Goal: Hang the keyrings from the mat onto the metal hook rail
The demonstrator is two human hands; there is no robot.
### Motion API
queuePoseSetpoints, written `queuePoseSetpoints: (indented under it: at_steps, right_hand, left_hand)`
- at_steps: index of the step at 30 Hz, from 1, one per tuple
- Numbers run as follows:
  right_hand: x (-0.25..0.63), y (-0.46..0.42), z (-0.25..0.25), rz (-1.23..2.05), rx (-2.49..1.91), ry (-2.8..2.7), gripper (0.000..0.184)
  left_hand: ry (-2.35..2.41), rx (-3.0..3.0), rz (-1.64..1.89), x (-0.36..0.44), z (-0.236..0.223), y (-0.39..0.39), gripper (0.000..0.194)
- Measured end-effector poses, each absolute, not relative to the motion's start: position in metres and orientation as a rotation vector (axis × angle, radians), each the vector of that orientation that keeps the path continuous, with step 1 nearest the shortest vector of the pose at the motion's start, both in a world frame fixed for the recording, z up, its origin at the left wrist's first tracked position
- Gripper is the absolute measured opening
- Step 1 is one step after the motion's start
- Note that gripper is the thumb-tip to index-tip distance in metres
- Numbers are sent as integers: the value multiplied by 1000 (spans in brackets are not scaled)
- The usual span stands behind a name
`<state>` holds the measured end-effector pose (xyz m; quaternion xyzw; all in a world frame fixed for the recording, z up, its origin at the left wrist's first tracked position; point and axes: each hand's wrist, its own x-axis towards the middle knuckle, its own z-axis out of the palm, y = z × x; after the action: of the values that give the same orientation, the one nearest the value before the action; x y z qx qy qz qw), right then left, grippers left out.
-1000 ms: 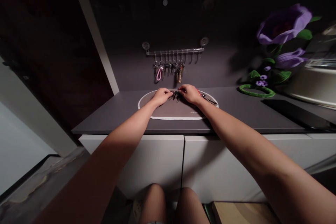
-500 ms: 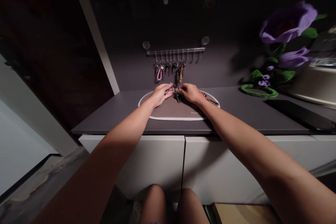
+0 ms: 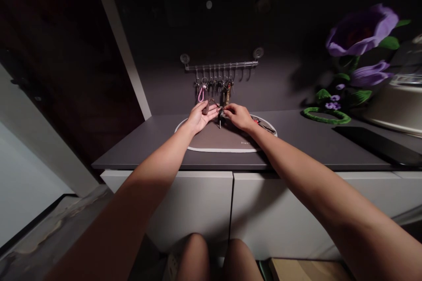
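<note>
Above an oval brown mat [image 3: 219, 141] with a pale rim, both my hands are on one set of keys. My left hand [image 3: 198, 119], palm turned up, pinches a small flat key tag [image 3: 206, 107] between thumb and fingers. A short link runs from the tag to the keys [image 3: 220, 116], which dangle between the hands. The fingers of my right hand [image 3: 240, 117] are closed at the key ring, which is too small to make out clearly. More keys [image 3: 264, 125] with a red piece lie on the mat, partly behind my right forearm.
A clear hook rail [image 3: 222, 66] on the dark wall carries several keys, a pink loop [image 3: 201, 94] and a brown lettered strap [image 3: 227, 93]. Rightward on the counter [image 3: 132, 140] are purple flowers [image 3: 362, 30], a green ring [image 3: 326, 115] and a flat black object [image 3: 376, 142].
The tag in my left hand has turned and tilted more upright, and my left fingers have spread further. The keys now hang straighter between my hands. The right hand has barely moved.
</note>
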<state>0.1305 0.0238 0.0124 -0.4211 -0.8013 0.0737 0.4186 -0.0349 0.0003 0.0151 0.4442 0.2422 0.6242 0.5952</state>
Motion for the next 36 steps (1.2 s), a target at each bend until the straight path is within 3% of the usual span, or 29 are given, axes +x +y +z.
queuePoseSetpoints:
  at_steps: [16, 27, 36]
  right_hand:
    - [127, 28, 11, 850, -777, -1753, 21]
    - [133, 34, 15, 802, -650, -1553, 24]
    - [137, 33, 19, 777, -627, -1432, 27]
  left_hand:
    - [402, 975, 1458, -35, 18, -3, 17]
    - [580, 1065, 1454, -34, 15, -5, 9]
    - [904, 1391, 1287, -26, 1, 1, 21]
